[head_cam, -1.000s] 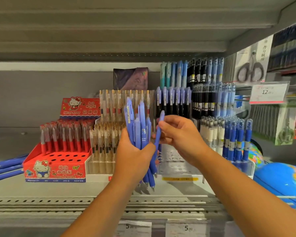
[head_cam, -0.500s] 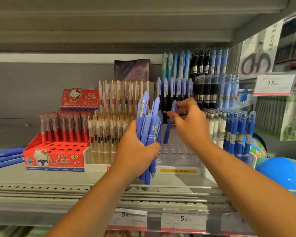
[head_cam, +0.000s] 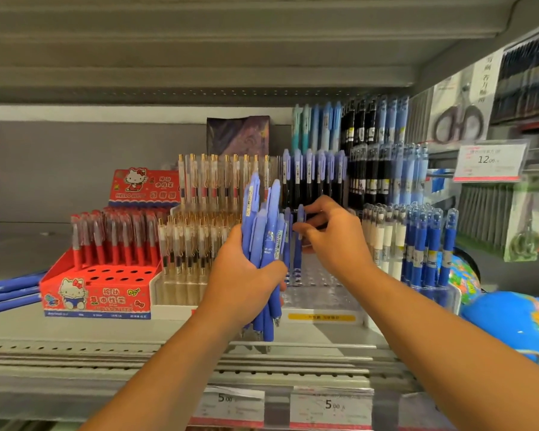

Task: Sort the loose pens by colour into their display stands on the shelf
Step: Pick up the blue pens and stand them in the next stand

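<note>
My left hand (head_cam: 243, 281) grips a bundle of several periwinkle-blue pens (head_cam: 263, 231), held upright in front of the shelf. My right hand (head_cam: 333, 234) pinches the top of a single blue pen (head_cam: 298, 241), which stands upright with its tip down in the clear tiered display stand (head_cam: 321, 293). Another blue pen stands just left of it. The stand's upper rows hold blue-and-black pens (head_cam: 311, 178). My left hand and the bundle hide the stand's left edge.
A red cartoon-cat box (head_cam: 97, 293) of red pens sits at left, with a clear stand of gold-clip pens (head_cam: 196, 231) beside it. Dark-blue pens (head_cam: 430, 244) fill the right stand. Loose blue pens (head_cam: 10, 290) lie far left. A globe (head_cam: 511, 325) sits at right.
My right hand drew one pen out of the bundle, carried it back toward the clear stand and lowered it upright into the stand's holes. The left hand kept the bundle roughly in place.
</note>
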### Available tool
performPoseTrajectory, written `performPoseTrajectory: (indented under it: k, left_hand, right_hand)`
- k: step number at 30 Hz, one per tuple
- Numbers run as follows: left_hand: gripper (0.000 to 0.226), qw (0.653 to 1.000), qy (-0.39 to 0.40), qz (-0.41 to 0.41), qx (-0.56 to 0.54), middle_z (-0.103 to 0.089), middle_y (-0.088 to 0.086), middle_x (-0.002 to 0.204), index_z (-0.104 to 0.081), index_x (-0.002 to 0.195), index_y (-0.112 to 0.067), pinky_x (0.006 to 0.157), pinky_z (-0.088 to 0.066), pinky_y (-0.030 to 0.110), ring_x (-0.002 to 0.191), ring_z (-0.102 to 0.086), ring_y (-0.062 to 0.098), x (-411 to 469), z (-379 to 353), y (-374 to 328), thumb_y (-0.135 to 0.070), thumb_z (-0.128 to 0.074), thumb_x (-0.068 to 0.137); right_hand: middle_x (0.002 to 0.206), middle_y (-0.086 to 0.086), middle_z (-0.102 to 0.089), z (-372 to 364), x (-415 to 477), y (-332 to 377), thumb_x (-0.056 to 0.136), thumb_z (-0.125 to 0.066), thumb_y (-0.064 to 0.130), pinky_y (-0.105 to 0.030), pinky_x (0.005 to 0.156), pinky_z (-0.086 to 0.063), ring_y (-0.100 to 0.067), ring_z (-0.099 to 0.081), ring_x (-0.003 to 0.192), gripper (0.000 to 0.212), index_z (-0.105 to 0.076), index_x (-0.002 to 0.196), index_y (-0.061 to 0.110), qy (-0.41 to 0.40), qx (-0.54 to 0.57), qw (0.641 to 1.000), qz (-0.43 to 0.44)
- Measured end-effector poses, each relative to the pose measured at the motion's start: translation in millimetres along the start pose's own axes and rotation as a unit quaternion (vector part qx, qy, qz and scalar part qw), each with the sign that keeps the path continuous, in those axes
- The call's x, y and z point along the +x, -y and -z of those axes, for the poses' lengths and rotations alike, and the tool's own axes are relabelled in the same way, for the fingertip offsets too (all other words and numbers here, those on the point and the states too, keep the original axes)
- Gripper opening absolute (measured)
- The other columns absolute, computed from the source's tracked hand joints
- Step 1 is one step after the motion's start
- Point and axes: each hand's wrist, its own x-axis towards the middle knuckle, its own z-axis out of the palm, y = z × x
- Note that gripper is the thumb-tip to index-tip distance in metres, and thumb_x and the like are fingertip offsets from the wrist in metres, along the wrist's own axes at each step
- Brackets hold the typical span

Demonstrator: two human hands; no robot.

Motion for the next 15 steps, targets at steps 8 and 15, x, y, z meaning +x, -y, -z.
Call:
performPoseTrajectory:
  k: [8,15]
  left_hand:
    - [0.054,1.0,0.003,-0.013,-0.021,-0.065,0.008,0.088,-0.05,0.104,-0.051,0.061,-0.061,0.044,0.063,-0.07,0.023,0.3,1.7,1.9,-0.003,-0.069,0.087]
    - [0.05,1.0,0.006,-0.007,-0.029,-0.067,0.007,0.085,-0.054,0.106,-0.047,0.059,-0.061,0.045,0.064,-0.071,0.026,1.0,1.3,4.7,-0.003,-0.069,0.087]
  right_hand:
    - [0.078,-0.007,-0.066,1.4,-1.5,1.7,0.088,-0.071,0.007,-0.018,0.047,-0.053,-0.016,-0.069,0.065,0.02,-0.056,0.094,0.02,-0.015,0.022,0.999,-0.019]
    - [0.079,-0.001,-0.064,-1.6,-4.4,1.3,0.088,-0.071,0.008,-0.027,0.054,-0.06,-0.014,-0.068,0.069,0.028,-0.058,0.112,0.016,0.038,-0.047,0.998,-0.026]
